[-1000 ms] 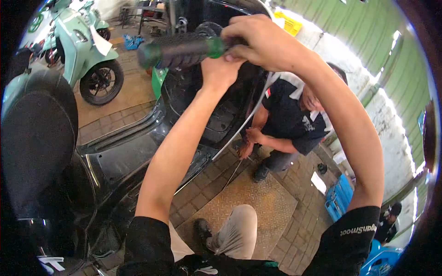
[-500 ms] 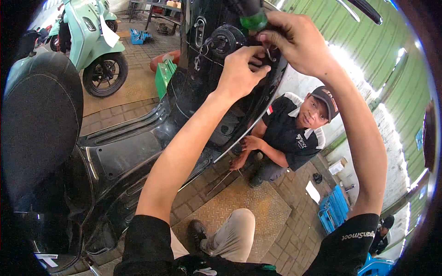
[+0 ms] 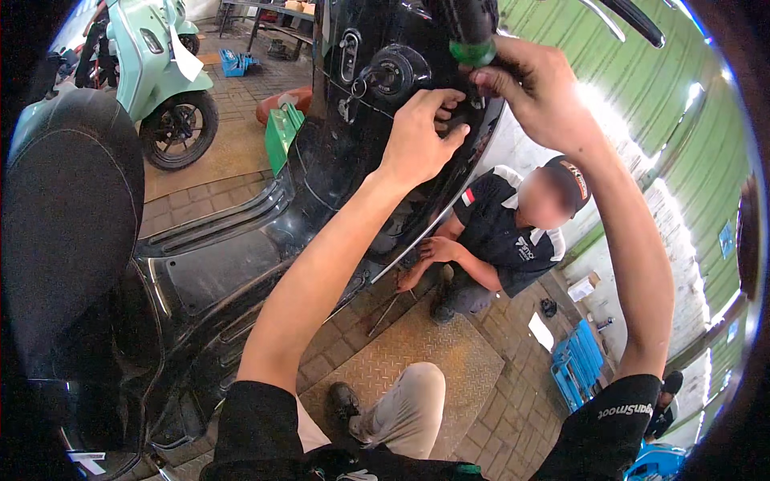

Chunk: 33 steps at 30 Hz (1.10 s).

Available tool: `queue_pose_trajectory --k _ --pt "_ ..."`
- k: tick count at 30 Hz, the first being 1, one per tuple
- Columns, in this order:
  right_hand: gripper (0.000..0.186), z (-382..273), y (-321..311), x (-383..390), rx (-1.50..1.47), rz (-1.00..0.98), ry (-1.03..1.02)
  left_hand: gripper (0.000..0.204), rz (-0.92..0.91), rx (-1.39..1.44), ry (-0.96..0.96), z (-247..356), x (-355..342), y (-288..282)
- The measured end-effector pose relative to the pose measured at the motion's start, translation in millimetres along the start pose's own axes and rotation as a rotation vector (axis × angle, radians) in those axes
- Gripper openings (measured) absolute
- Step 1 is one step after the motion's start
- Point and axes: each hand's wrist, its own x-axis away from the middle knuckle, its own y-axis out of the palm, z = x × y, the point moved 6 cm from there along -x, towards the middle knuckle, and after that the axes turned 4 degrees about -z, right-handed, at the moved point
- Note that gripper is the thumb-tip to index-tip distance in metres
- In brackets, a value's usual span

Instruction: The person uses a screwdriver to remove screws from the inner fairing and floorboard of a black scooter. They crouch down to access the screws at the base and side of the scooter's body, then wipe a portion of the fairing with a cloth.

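Note:
The black inner panel of a scooter (image 3: pixel 321 160) stands in front of me, with a ring of keys (image 3: pixel 358 86) hanging at its round lock (image 3: pixel 393 74). My left hand (image 3: pixel 417 140) is at the panel, right of the lock. Its thumb is apart from the half-curled fingers, and I see nothing in it. My right hand (image 3: pixel 539 92) is bent at the panel's right edge, thumb and fingers pressed together. A small metal piece (image 3: pixel 478 103) shows just below the thumb; whether it is held is unclear. Beside these fingers is a dark cylinder with a green end (image 3: pixel 473 53).
A person in a dark shirt and cap (image 3: pixel 505 232) crouches right of the scooter. Its seat (image 3: pixel 72 240) is at left, a mint-green scooter (image 3: pixel 144 72) beyond. A blue toolbox (image 3: pixel 577 365) stands on the paving. A metal plate (image 3: pixel 433 369) lies near my leg.
My right hand has shifted slightly right and down. My left hand's fingers have drawn back a little from it. The dark cylinder with the green end appears lower and further right.

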Motion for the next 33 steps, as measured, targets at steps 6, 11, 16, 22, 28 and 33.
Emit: queue_pose_trajectory --k 6,11,16,22,28,33 --pt "0.012 -24.9 1.3 9.8 0.188 0.103 -0.362 0.036 0.02 0.015 -0.061 0.5 9.6 -0.5" --pt "0.014 -34.6 12.3 51.5 0.079 0.061 -0.146 0.033 0.075 0.206 -0.221 -7.0 56.9 -22.9" --pt "0.02 -0.4 144.4 195.2 -0.64 0.043 0.536 0.035 0.171 0.392 -0.527 -31.6 137.2 -66.8" --pt "0.015 -33.3 274.0 260.3 -0.883 -0.1 0.717 0.057 -0.216 0.527 -0.726 -19.7 176.2 -46.3" --pt "0.016 -16.0 274.1 245.4 -0.964 -0.118 0.593 0.031 -0.307 0.218 -0.833 -4.7 183.7 -45.6" --pt "0.016 -31.6 274.9 255.9 -1.078 -0.455 0.66 0.02 0.128 0.195 -0.954 20.3 204.7 -55.5"
